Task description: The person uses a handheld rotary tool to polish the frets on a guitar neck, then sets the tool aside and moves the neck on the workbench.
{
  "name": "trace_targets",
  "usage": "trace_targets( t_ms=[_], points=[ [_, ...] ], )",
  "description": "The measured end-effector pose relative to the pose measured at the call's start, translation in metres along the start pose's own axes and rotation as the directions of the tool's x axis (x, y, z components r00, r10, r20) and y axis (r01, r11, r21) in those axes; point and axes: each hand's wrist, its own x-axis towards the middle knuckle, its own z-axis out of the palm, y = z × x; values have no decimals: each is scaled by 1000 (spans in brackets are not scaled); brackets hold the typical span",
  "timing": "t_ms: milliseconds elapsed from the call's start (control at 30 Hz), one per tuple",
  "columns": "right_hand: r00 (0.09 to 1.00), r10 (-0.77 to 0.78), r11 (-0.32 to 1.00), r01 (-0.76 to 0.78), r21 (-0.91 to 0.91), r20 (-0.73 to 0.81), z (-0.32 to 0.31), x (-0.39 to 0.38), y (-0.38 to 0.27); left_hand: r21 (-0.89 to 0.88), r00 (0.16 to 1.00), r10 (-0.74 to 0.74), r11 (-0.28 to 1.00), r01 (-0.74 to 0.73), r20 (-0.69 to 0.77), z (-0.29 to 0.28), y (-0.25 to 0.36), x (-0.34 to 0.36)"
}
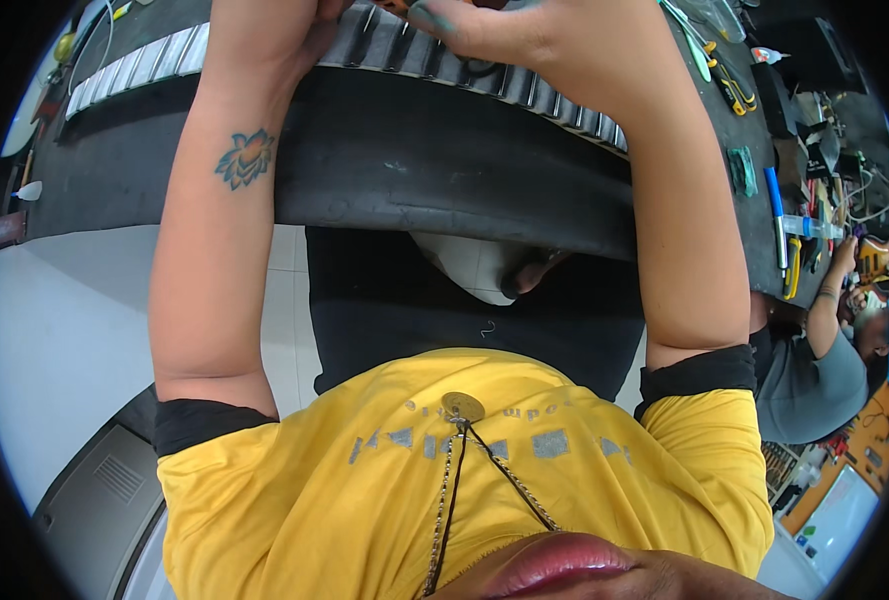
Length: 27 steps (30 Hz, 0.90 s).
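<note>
At the top edge of the head view my left hand [309, 25] and my right hand [489, 30] are close together around a small orange-brown object [389, 6], mostly cut off by the frame. My right thumb bends against it; what exactly it is, I cannot make out. My left fingers are mostly out of frame. Below both hands lies a long ribbed silver-and-dark strip [134, 70] of evenly spaced bars, along the dark work surface [444, 170].
Tools including yellow-handled pliers [729, 85], blue markers [774, 215], a teal item [741, 170] and black boxes [804, 55] crowd the right side. A co-worker [814, 390] in grey sits beyond them at the right. Small items and a cable line the far left.
</note>
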Motion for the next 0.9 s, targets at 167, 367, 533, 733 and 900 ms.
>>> trace_targets(
  t_ms=[167,367,533,733,900],
  points=[
    [995,-98,993,97,-74,-19,0,-6,-2,32,997,16,999,-19,80,-1,3,-5],
    [993,-114,991,114,-73,2,0,-7,-2,-49,992,-43,998,49,122,6,17,-12],
    [990,-138,984,135,-113,-19,0,-7,1,33,993,-88,996,86,73,11,20,-13],
    [999,-1,982,-8,189,50,0,9,14,-220,997,-75,972,81,33,-2,-2,-6],
    [993,-107,993,109,38,-45,3,8,16,-64,847,-116,993,97,-518,50,16,6]
  ],
)
